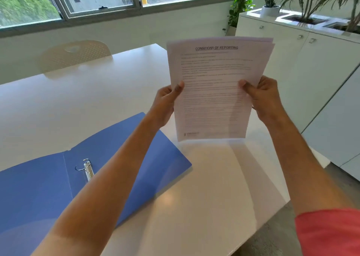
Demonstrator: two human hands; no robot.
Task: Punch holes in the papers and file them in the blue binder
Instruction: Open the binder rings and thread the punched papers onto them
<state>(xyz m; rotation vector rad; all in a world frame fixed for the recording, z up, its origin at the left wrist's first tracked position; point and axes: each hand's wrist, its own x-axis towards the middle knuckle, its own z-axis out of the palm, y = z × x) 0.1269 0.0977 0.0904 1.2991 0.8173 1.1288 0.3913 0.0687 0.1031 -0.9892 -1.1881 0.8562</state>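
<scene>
While both hands clamp it, a thin sheaf of papers [212, 92] stands upright, its lower edge resting on or just above the table [78, 103]: white printed sheets, top corners fanned slightly apart, headed "CONDITIONS OF REPORTING".
Left hand [165, 102]: grips the sheaf's left edge, thumb flat on the front page, fingers hidden behind.
Right hand [263, 98]: grips the right edge likewise, thumb on the front, fingers curled behind; a coral-red sleeve [329, 234] shows at 5 o'clock.
Blue binder [39, 193]: matte plastic, lying open and flat on the table at 8 o'clock from the papers, partly under the left forearm; a chrome ring mechanism [87, 169] runs along its spine.
Table: smooth, glossy white, rectangular.
Chair [76, 55]: cream, perforated rounded back, at 11 o'clock beyond the table.
Cabinet [292, 47]: white, metal-handled, at 2 o'clock, carrying leafy potted plants [315, 0].
</scene>
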